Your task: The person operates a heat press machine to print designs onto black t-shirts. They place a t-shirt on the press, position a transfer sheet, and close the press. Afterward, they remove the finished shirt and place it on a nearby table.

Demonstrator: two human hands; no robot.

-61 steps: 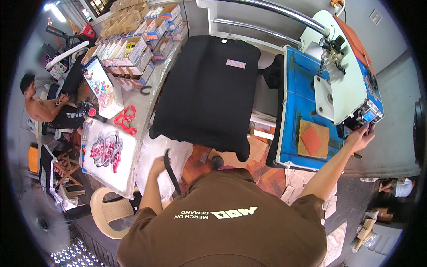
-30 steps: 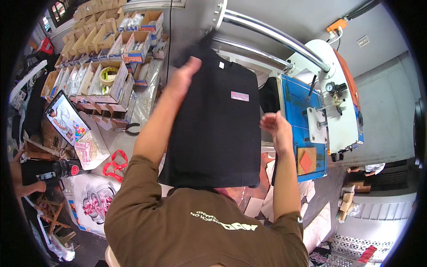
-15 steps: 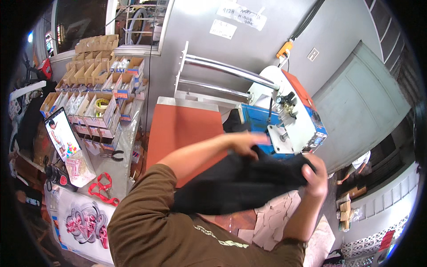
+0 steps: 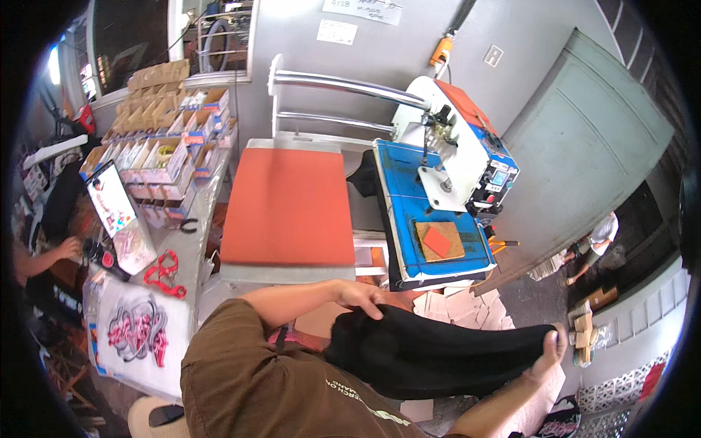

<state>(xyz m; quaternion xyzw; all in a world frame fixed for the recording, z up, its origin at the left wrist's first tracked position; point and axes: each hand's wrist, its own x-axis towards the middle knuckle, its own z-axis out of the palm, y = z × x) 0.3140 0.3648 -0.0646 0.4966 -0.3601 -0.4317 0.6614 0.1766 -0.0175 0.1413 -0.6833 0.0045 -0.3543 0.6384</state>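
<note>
A black piece of fabric (image 4: 438,350), which looks like a garment, is stretched between my two hands in front of my body. My left hand (image 4: 359,298) grips its upper left edge, thumb on top. At the far right end, my right hand (image 4: 549,355) has its fingers closed on the fabric's corner. Beyond my hands stands a heat press. Its left platen carries a flat orange-red pad (image 4: 288,208). A blue heating plate (image 4: 409,197) sits over the right platen, with black cloth (image 4: 389,252) showing along its side.
On the blue plate lies a brown square with an orange pad (image 4: 439,242). A table at left holds cardboard bins (image 4: 157,157), pliers (image 4: 188,225), a red lanyard (image 4: 166,274) and a printed sheet (image 4: 139,332). Cardboard pieces (image 4: 467,308) lie below the press. Another person's hand (image 4: 69,250) shows far left; a person (image 4: 600,237) stands far right.
The black fabric has come down and away from the press toward my body and is now drawn out sideways. Both hands have lowered, uncovering the blue plate. My view has shifted.
</note>
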